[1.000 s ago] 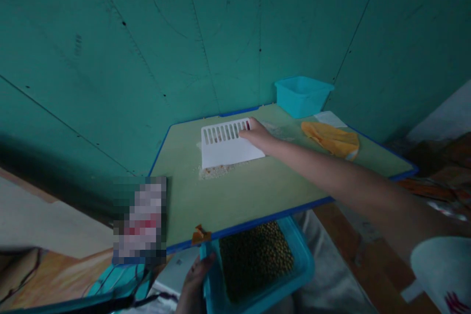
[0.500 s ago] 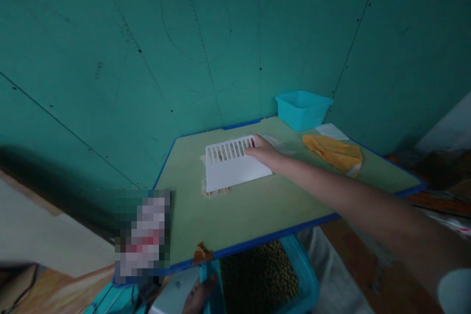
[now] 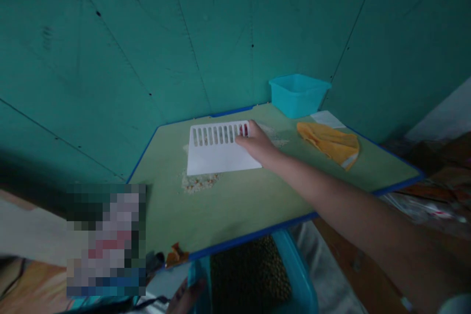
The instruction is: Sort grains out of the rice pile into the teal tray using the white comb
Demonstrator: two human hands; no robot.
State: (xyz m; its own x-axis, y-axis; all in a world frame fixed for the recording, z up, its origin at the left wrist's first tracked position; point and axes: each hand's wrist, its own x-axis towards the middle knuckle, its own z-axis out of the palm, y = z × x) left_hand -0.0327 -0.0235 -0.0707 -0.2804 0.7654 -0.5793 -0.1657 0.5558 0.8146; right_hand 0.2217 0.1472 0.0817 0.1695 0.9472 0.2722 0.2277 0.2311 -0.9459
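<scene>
The right hand [image 3: 255, 142] is closed round the right end of a white slotted panel [image 3: 221, 159], thumb on the near face and the other fingers mostly hidden behind it, while the left hand [image 3: 186, 297], dim and cut off by the lower edge of the view, appears closed on the left rim of a blue tub [image 3: 300, 274] of small grains [image 3: 253, 270]; with the panel gripped at one end only, its far end could swing or lift, and a quick sweep might scatter the loose crumbs [image 3: 200, 183] at its lower edge, while a slack left grip might let the tub tip and spill. The panel reaches leftward from the right hand, above the table [image 3: 235, 206] and well beyond the left hand; the tub lies just right of the left hand, below the table's near edge and closer to the body than the right hand. Farther out, a scrap of brown tape [image 3: 176, 255] sits at the near edge, an orange cloth [image 3: 327, 142] and a white sheet [image 3: 327, 118] lie to the right, and a turquoise basin [image 3: 300, 98] stands at the back by the green wall [image 3: 221, 24]
</scene>
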